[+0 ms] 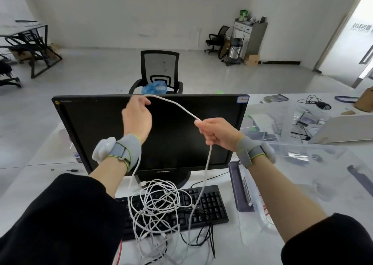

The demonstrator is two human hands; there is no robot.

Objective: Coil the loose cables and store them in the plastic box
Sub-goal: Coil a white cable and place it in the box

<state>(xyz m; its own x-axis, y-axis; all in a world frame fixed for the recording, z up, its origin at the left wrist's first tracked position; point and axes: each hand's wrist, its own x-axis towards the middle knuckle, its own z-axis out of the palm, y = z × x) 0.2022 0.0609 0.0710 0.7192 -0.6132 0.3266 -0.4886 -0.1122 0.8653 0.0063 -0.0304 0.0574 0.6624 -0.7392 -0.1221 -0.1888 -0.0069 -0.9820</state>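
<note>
A white cable (175,104) stretches in an arc between my two raised hands in front of the monitor. My left hand (137,117) pinches one part of it near the monitor's top edge. My right hand (217,131) grips it in a fist, and the cable drops from there to the desk. Another strand hangs from under my left wrist. A tangle of white cables (159,204) lies on the black keyboard (212,204), with a USB plug showing at its top. A clear plastic box (302,174) stands to the right, its lid (238,186) leaning at its left side.
A black Lenovo monitor (96,127) stands right behind my hands. Black cables (201,238) trail off the keyboard's front. More clear boxes and small items (302,121) crowd the desk's right side. An office chair (159,71) stands behind the desk.
</note>
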